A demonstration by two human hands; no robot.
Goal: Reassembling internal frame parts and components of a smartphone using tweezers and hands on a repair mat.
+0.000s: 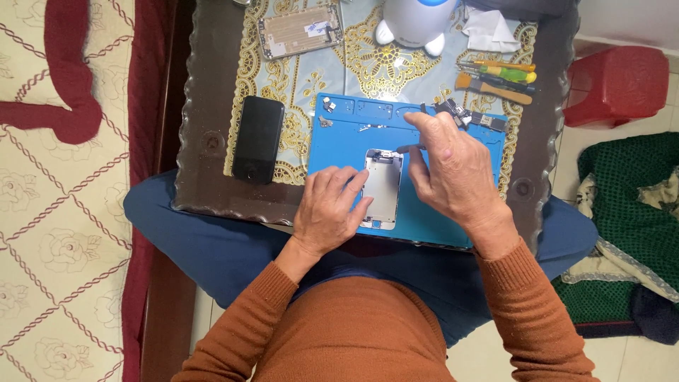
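Left hand (327, 212) is down flat on the blue mat (339, 141), fingers spread loosely and curled over the left edge of the silver phone frame (382, 189), pinning it in place rather than gripping it. Right hand (453, 170) comes in from 3 o'clock, thumb and forefinger pinched on a thin dark tool (409, 149), whose tip sits at the frame's top end, at 12 o'clock, right by the small parts there. What kind of tool it is, I can't tell; it's too small.

Now the key relation: the frame lies between the 2 hands, its long axis running 12 to 6, straight away from the person's body. The left hand touches it along the side; the right hand hovers over its upper right corner, so the right is the one at the working end.

Moving outward: at 9 o'clock from the frame, off the mat, a black phone (257, 139) lies face up on the patterned table (205, 141), also pointing 12 to 6. At 11 o'clock, a second opened phone back (300, 30) shows its insides. At 12, a white rounded gadget (414, 21). At 1 o'clock, loose dark parts (467, 117) on the mat's corner, and beyond them a row of screwdrivers (498, 76) with orange and yellow handles. A red stool (622, 85) stands well apart at 2 o'clock.
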